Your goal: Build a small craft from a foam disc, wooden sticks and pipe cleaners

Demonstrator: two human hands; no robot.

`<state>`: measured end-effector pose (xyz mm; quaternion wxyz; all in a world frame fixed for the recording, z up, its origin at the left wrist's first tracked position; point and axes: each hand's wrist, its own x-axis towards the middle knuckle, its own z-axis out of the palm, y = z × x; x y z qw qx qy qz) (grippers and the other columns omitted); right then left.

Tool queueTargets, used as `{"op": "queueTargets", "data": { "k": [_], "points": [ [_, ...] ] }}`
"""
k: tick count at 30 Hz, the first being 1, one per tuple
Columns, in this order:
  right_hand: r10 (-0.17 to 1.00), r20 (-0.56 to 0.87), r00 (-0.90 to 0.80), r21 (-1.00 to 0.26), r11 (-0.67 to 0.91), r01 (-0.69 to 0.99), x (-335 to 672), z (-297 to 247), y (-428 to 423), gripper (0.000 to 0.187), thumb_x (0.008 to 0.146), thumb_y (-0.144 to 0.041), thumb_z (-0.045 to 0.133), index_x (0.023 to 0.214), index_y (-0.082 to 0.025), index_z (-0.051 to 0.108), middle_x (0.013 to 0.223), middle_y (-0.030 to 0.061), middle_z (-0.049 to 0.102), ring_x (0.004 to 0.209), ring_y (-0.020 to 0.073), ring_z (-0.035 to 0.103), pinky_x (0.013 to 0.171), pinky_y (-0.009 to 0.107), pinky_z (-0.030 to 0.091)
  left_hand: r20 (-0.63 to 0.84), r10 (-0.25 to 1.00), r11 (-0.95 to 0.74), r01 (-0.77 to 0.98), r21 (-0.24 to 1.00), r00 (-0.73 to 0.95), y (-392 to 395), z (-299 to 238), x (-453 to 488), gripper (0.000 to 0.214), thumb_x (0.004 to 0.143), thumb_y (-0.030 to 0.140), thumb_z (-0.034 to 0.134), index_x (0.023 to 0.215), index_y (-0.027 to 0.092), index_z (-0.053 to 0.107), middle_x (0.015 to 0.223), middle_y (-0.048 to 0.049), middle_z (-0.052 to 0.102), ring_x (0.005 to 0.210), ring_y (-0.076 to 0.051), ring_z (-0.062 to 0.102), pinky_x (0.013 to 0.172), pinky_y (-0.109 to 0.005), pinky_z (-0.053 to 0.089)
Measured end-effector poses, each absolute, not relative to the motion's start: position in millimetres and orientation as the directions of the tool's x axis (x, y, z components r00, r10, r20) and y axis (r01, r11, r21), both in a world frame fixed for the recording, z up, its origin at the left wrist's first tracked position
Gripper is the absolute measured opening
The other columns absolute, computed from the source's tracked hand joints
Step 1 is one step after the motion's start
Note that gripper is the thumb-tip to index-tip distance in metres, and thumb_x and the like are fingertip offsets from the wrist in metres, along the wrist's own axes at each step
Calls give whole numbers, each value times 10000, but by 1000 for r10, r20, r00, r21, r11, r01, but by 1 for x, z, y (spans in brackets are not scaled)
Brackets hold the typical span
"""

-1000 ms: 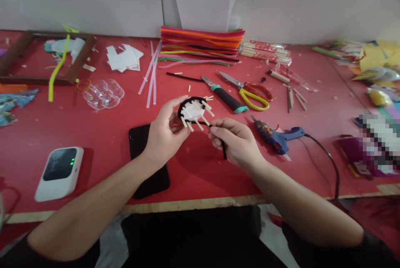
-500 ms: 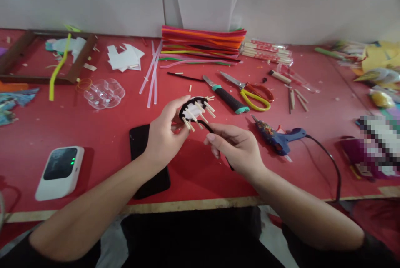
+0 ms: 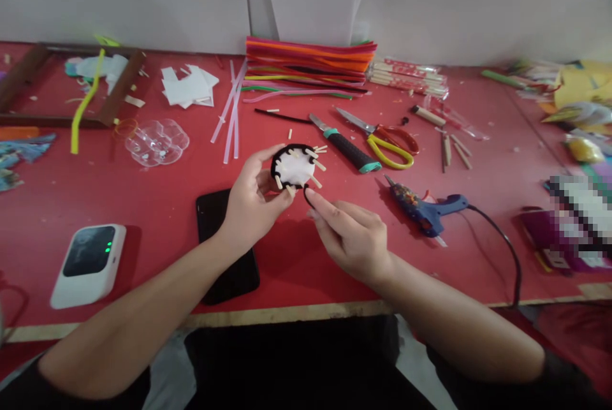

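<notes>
- Left hand (image 3: 253,196): closed about the left side of the white disc (image 3: 295,169), thumb at its near rim.
- Right hand (image 3: 354,238): pinching the black strip (image 3: 306,194) at the disc's near rim; the thumb's exact contact cannot be told.
- White disc: held above the middle of the table (image 3: 306,263), between the near and far edges. Black edging runs along its rim; short wooden pegs (image 3: 319,165) stand out from it. Whether the strip joins the edging is unclear.
- Risk, pegs: one could tilt or break loose if the strip is pulled hard against it, or if a finger knocks it.
- Risk, strip: it could slip or bunch if the pinch slackens or the pull is uneven.
- Risk, disc: it could bend if the left hand squeezes too firmly.
- Risk, glue gun (image 3: 428,209): it lies right of the right hand, its cord (image 3: 507,247) crossing the near edge. A snagged cord could drag it; its nozzle could burn if hot, which cannot be judged.
- Risk, scissors (image 3: 370,131): open blades towards the far edge could nick a reaching hand.
</notes>
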<state>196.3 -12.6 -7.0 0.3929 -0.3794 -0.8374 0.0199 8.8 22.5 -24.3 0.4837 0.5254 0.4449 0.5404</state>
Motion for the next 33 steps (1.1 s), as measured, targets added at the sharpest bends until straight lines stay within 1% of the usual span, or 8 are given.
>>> {"op": "queueTargets", "data": {
  "k": [6, 11, 13, 17, 20, 27, 29, 33],
  "points": [
    [588, 658, -470, -211, 743, 635, 200, -9, -12, 384, 980, -99, 559, 1350, -132, 655, 680, -11, 659, 607, 116, 599, 633, 241, 536, 94, 995, -91, -75, 993, 37, 22, -22, 9, 672, 738, 253, 850, 1335, 235, 540, 939, -21, 678, 839, -173, 703, 761, -293, 600],
    [606, 619, -499, -162, 721, 674, 198, -11, -13, 375, 995, -144, 548, 1330, -212, 701, 600, -31, 604, 533, 117, 535, 567, 257, 477, 72, 996, -69, -79, 994, 44, 19, -18, 10, 623, 773, 221, 801, 1341, 227, 544, 886, -18, 678, 860, -190, 702, 784, -315, 596],
    [608, 605, -513, -149, 720, 678, 197, -14, -13, 380, 1003, -147, 526, 1339, -195, 698, 582, -31, 589, 523, 120, 521, 551, 269, 459, 71, 996, -67, -85, 994, 46, 18, -17, 11, 608, 778, 204, 789, 1336, 230, 547, 892, -20, 687, 883, -203, 710, 822, -347, 602],
    [625, 595, -505, -203, 725, 659, 196, -17, -10, 383, 1004, -133, 508, 1337, -158, 696, 612, -20, 604, 552, 122, 544, 579, 260, 476, 18, 999, -11, -139, 990, 50, 19, -16, 10, 636, 754, 181, 808, 1332, 251, 553, 963, -34, 729, 916, -215, 738, 866, -379, 615],
    [653, 583, -484, -283, 721, 632, 196, -17, -7, 354, 1002, -124, 513, 1290, -147, 719, 712, 16, 682, 646, 136, 617, 687, 258, 533, -45, 997, 56, -224, 973, 57, 21, -15, 10, 664, 717, 175, 824, 1314, 261, 548, 1016, -36, 753, 960, -233, 754, 872, -395, 627],
    [679, 612, -407, -351, 694, 629, 202, -15, 2, 325, 987, -82, 516, 1179, -182, 758, 855, 53, 765, 764, 168, 665, 754, 301, 563, -246, 965, 261, -378, 888, 87, 26, -17, 9, 584, 693, 134, 784, 1190, 274, 511, 830, 52, 706, 793, -157, 722, 830, -385, 634],
    [689, 609, -392, -330, 670, 665, 203, -15, 4, 291, 983, -107, 544, 1127, -213, 774, 905, 57, 788, 814, 186, 685, 780, 335, 562, -235, 968, 249, -373, 894, 83, 26, -18, 10, 616, 687, 137, 793, 1213, 275, 506, 822, 49, 703, 789, -156, 715, 816, -371, 629],
    [704, 598, -384, -289, 636, 715, 201, -18, 5, 194, 965, -150, 594, 1007, -213, 772, 926, 64, 805, 841, 207, 714, 803, 368, 552, -118, 991, 133, -284, 950, 70, 22, -18, 11, 690, 682, 180, 834, 1288, 275, 519, 975, -12, 734, 958, -227, 732, 829, -390, 620]
  ]
}}
